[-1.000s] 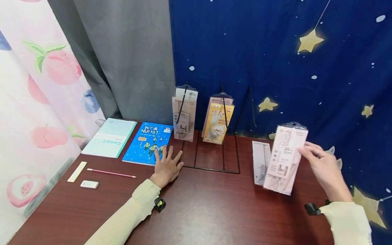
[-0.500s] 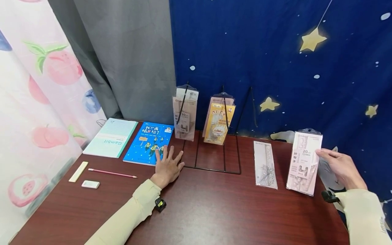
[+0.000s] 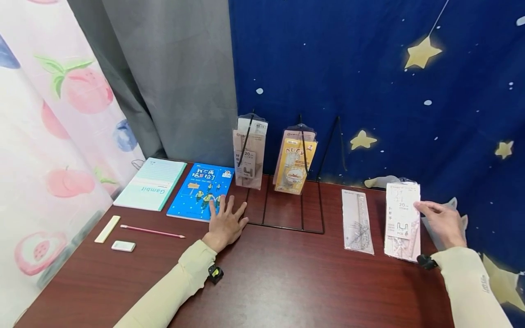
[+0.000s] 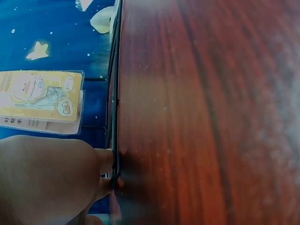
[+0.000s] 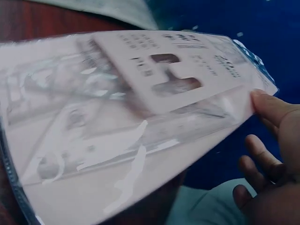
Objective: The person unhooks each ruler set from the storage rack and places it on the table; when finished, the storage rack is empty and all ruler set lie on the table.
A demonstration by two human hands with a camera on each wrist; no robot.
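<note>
Head: pale pink packet (image 3: 404,223), flat, clear-fronted, marked "20", at the surface's (image 3: 287,282) right; right hand (image 3: 445,224) pinching its edge; left hand (image 3: 224,226) spread by wire rack (image 3: 303,229). Left wrist: yellow packet (image 4: 40,96), hanging. Right wrist: pink packet's glossy wrap, clear rulers (image 5: 84,154), pale label (image 5: 159,77).

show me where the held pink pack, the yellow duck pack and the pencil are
Held pink pack (image 3: 402,222): head view, on the middle of its front
Yellow duck pack (image 3: 294,166): head view, on its printed front
Pencil (image 3: 152,231): head view, halfway along its shaft
</note>
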